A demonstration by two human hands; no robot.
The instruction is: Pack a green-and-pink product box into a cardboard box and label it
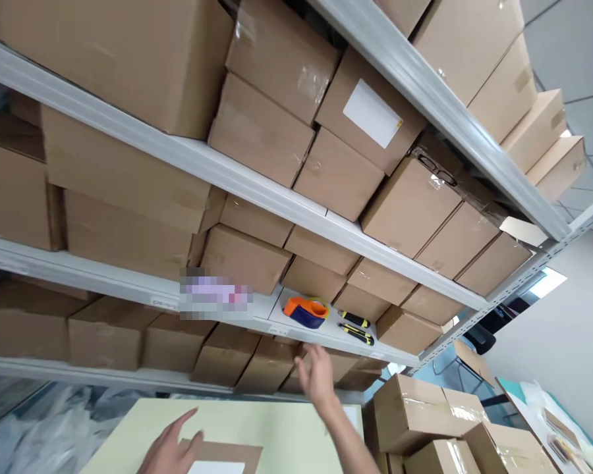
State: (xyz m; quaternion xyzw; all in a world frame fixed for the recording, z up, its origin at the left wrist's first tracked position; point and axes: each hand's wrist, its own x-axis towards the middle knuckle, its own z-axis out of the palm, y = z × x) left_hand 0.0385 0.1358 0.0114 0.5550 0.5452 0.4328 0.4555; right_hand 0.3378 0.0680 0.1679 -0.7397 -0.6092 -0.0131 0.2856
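Right hand (318,378), loosely spread, hangs near a curved orange dispenser (306,317); left hand (170,451), splayed, perhaps touches flat cardboard (232,452).

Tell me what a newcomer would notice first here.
The bright orange-and-blue item stands out most, sitting on the shelf edge amid brown boxes, with two yellow-and-black cutters just to its right. Next come the person's hands: the right hand raised just below that item, the left hand low over the pale tabletop.
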